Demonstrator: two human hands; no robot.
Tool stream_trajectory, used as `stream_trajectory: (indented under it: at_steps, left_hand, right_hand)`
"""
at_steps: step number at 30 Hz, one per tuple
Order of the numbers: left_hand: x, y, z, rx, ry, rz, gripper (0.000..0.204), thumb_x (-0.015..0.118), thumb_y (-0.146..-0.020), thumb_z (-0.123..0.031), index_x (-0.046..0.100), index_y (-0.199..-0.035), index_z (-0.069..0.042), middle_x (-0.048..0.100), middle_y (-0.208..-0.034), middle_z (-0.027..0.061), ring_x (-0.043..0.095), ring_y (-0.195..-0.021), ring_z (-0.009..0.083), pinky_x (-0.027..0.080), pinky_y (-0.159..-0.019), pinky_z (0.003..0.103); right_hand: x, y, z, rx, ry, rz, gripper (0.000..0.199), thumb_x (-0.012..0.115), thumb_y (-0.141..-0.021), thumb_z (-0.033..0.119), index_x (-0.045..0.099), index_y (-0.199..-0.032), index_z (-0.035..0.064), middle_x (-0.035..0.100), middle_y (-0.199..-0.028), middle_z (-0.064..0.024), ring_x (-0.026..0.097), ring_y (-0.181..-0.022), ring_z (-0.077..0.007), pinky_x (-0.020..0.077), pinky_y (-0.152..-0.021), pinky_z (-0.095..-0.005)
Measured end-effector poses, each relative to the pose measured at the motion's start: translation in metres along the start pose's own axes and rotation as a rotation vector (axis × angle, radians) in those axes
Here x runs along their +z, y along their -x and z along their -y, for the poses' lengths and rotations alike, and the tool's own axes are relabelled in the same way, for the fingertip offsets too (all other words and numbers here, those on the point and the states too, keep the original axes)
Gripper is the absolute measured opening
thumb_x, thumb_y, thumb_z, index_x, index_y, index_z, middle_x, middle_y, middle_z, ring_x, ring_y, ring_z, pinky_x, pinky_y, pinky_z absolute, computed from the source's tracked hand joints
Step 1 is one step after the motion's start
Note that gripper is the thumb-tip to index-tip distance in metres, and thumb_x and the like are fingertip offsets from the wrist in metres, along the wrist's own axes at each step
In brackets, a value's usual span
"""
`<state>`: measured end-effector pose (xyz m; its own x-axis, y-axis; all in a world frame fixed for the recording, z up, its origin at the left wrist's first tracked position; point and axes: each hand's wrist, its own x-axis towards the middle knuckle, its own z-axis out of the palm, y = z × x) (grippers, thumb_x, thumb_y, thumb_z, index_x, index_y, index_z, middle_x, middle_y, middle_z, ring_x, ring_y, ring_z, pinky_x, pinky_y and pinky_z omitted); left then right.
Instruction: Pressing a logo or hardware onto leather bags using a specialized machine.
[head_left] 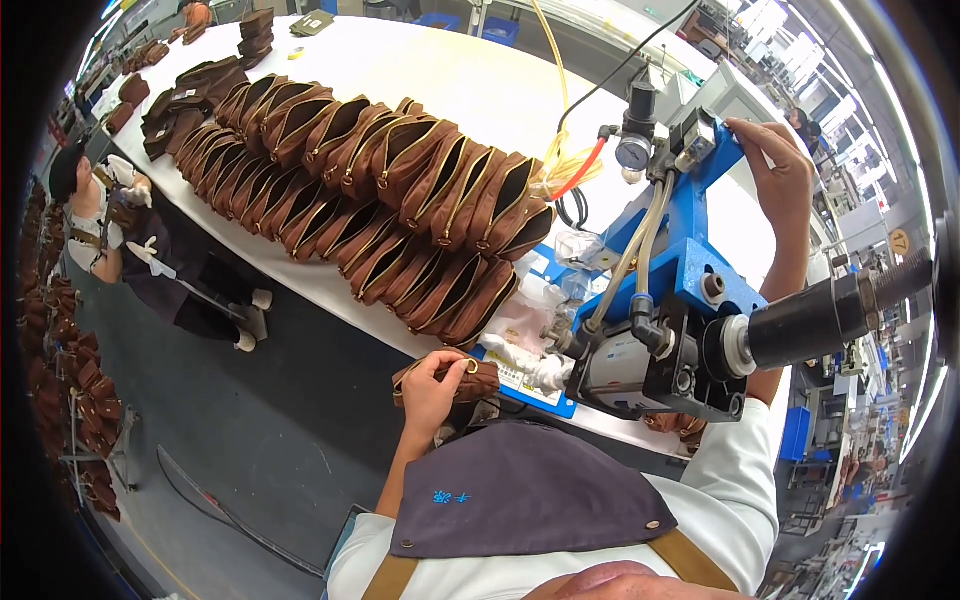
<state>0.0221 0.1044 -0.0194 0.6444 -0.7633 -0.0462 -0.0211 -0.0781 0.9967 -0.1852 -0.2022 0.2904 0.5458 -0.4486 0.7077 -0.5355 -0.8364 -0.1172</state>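
Note:
My left hand (430, 392) is closed on a small brown zip pouch (483, 383) at the table's near edge. A gold-coloured ring shows by my thumb. To the right stands a pneumatic press (690, 270) with a blue frame, a silver cylinder and a round gauge (632, 153). My right hand (783, 165) is raised at the far upper end of this frame, beside a small valve block (693, 140). Its fingertips are pressed together at the blue end; what they pinch is too small to tell. The press hides part of my right forearm.
Two long rows of brown pouches (330, 190) with gaping zips cover the left of the white table (420, 75). Clear plastic bags (530, 315) lie beside the press. Air hoses (592, 165) hang around it. A co-worker (100, 220) stands at left, near racks of brown pieces (90, 385).

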Motion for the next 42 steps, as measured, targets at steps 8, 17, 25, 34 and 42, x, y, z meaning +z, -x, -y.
stream_trajectory:
  at_steps: [8, 17, 25, 34, 42]
  left_hand:
    - [0.001, -0.002, 0.005, 0.031, -0.036, 0.021, 0.011, 0.069, -0.083, -0.008, 0.067, -0.088, 0.002, 0.07, -0.083, 0.0071, 0.067, -0.075, 0.0131, 0.051, -0.072, 0.026]
    - [-0.006, 0.007, -0.006, 0.082, -0.139, -0.005, 0.008, 0.067, -0.081, -0.006, 0.065, -0.084, 0.001, 0.069, -0.078, 0.0041, 0.065, -0.072, 0.0091, 0.052, -0.068, 0.024]
    - [-0.012, 0.03, -0.005, 0.09, -0.096, 0.036, 0.009, 0.067, -0.081, -0.006, 0.062, -0.086, -0.001, 0.067, -0.078, 0.0037, 0.064, -0.07, 0.0093, 0.051, -0.067, 0.024]
    - [-0.018, 0.061, 0.017, 0.004, -0.08, 0.067, 0.008, 0.067, -0.081, -0.006, 0.063, -0.085, -0.001, 0.068, -0.075, 0.0056, 0.065, -0.069, 0.0095, 0.052, -0.065, 0.024]
    - [-0.018, 0.051, 0.008, -0.004, -0.066, 0.077, 0.007, 0.066, -0.081, -0.006, 0.063, -0.085, -0.001, 0.068, -0.075, 0.0051, 0.066, -0.07, 0.01, 0.052, -0.066, 0.024]
  right_hand:
    - [-0.004, 0.006, -0.002, -0.056, 0.019, -0.002, 0.023, 0.064, -0.089, 0.005, 0.072, -0.11, 0.0107, 0.071, -0.102, -0.0058, 0.066, -0.09, -0.0156, 0.0512, -0.083, -0.0264]
    - [-0.006, 0.008, -0.005, 0.082, -0.27, 0.164, 0.023, 0.065, -0.091, 0.015, 0.069, -0.113, 0.0073, 0.063, -0.111, -0.0046, 0.06, -0.09, -0.0115, 0.0501, -0.08, -0.0248]
    - [0.018, 0.008, -0.024, 0.07, -0.263, 0.093, 0.027, 0.062, -0.094, 0.021, 0.069, -0.112, 0.0027, 0.063, -0.11, -0.0042, 0.059, -0.094, -0.011, 0.0487, -0.082, -0.0236]
    - [0.014, -0.01, -0.031, 0.387, -0.388, 0.176, 0.026, 0.063, -0.094, 0.025, 0.07, -0.105, 0.0023, 0.067, -0.089, -0.0003, 0.06, -0.084, -0.0071, 0.0481, -0.08, -0.0226]
    - [0.011, -0.015, -0.028, 0.412, -0.485, 0.194, 0.025, 0.065, -0.093, 0.024, 0.07, -0.106, 0.0034, 0.068, -0.089, 0.0018, 0.059, -0.077, -0.0047, 0.0453, -0.074, -0.0205]
